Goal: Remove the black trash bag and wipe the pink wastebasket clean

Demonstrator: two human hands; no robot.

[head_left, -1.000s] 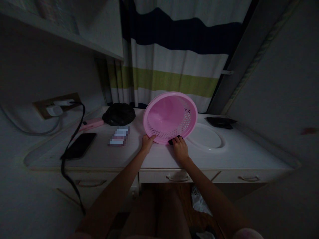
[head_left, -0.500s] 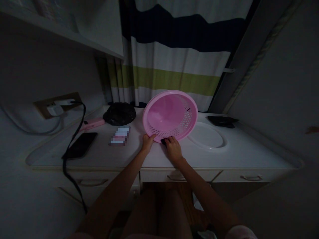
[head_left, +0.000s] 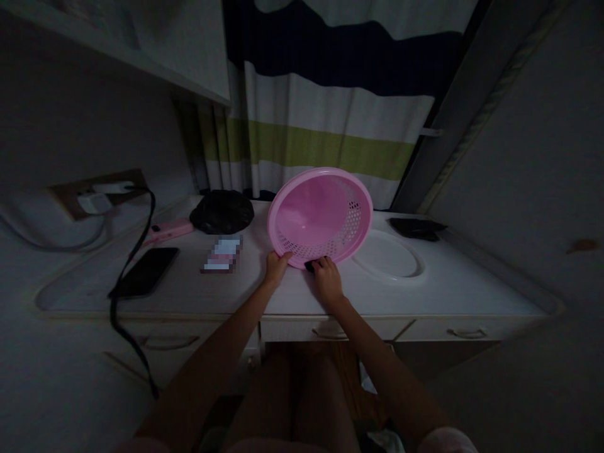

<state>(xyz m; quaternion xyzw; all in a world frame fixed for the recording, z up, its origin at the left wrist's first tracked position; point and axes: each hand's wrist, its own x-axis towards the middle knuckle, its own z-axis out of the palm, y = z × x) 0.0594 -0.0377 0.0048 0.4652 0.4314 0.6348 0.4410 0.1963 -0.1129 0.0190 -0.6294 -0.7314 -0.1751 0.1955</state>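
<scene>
A pink perforated basket is tipped on its side on the white desk, its open mouth facing me. My left hand grips the lower left of its rim, thumb over the edge. At the bottom of the rim, my right hand is closed on a small black item, which lies against the basket. What that item is cannot be made out. To the right of the basket a white ring lies flat, partly hidden behind it.
Left on the desk are a black phone, a blurred-out phone, a pink device and a black bag. A black cable hangs over the front edge. A black pouch lies back right.
The whole view has shifted slightly, so everything sits a little further left and up. Both hands keep the same hold, and the basket's tilt looks unchanged.
</scene>
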